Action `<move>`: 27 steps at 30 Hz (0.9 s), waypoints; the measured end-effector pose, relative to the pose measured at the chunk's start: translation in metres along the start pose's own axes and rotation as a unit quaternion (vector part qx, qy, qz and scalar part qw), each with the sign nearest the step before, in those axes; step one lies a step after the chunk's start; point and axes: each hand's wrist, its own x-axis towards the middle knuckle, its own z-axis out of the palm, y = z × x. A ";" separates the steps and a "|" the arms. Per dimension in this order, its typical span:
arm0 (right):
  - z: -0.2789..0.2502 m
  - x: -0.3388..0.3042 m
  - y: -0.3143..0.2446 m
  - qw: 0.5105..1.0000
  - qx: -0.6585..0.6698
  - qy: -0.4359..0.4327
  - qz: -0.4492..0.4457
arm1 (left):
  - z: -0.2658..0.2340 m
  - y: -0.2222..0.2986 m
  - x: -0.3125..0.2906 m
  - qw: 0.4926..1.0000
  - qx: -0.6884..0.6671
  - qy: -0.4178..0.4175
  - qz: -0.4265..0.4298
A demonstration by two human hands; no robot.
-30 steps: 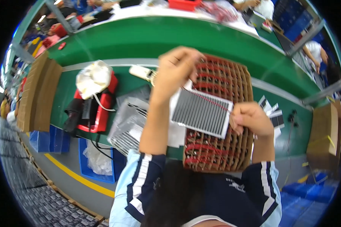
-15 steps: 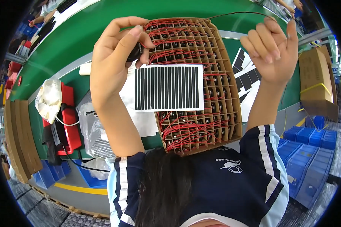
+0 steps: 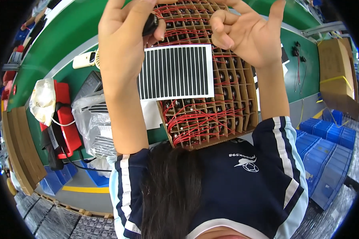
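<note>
My left hand [image 3: 125, 44] is closed around a round black part [image 3: 150, 24], resembling a small speaker, above the far left of the partitioned cardboard box [image 3: 249, 101]. The box's cells hold several round black parts with red wires [image 3: 195, 119]. My right hand [image 3: 249, 38] hovers over the box's far right, thumb stretched out and some fingers half curled; nothing shows in it. One of its fingers runs off the upper edge. Between my forearms, a white sheet with black strips [image 3: 177, 71] lies across the box.
On the green table at left are a small cream fan [image 3: 83, 60], a clear plastic bag [image 3: 93, 131] and a red case [image 3: 69, 133]. Loose wired black parts [image 3: 297, 51] lie at right, near an open carton [image 3: 335, 67]. Blue bins [image 3: 323, 163] stand at the lower right.
Both hands have moved farther away; my right hand has also come left, nearer the left one. The dark wire stretched between the hands no longer shows.
</note>
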 end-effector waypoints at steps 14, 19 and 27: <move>-0.021 -0.058 -0.012 0.958 -0.272 -0.025 0.088 | -0.017 -0.007 -0.003 0.953 0.214 -0.179 -0.116; -0.033 -0.110 -0.071 0.897 -0.435 0.078 -0.005 | -0.024 0.005 -0.013 0.896 0.307 -0.263 -0.185; -0.163 -0.206 -0.192 0.432 -0.773 0.458 -0.074 | 0.000 -0.020 -0.013 0.853 0.345 -0.375 -0.115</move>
